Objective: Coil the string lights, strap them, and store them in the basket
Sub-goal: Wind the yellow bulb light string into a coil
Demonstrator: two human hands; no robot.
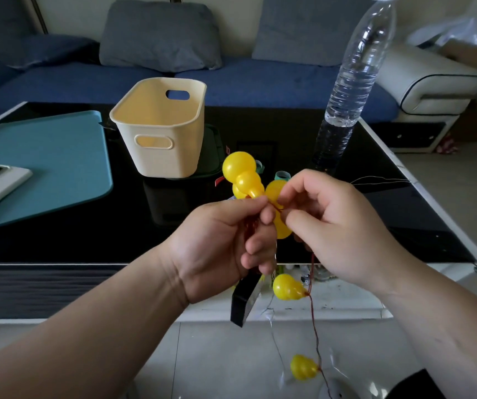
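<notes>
Table [375, 214], glossy black; blue sofa [231, 79] behind.

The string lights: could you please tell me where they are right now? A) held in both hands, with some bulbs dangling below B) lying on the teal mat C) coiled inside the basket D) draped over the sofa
A: the left hand and the right hand both pinch the string lights, and two bulbs hang on the wire below them.
</notes>
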